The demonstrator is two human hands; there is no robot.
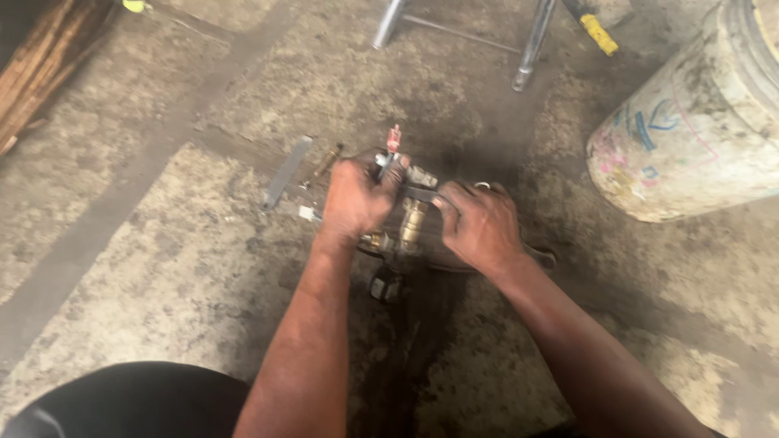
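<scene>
The brass valve assembly [410, 223] lies on the concrete floor [162, 259] and serves as the landmark. Left hand [355, 199]: just left of the assembly, fingers curled shut around a small red-tipped tool [393, 144] that stands up behind the assembly. Right hand [480, 227]: just right of the assembly, fingers pressed together, pinching a dark flat tool [420, 194] against the top of the brass fitting. A black knob [385, 285] sits on the floor directly in front of the assembly. A flat grey metal strip [286, 172] and a thin rod [324, 165] lie left of it. A soiled white bucket [690, 130] lies tipped well to its right. Metal legs [531, 40] stand beyond it.
</scene>
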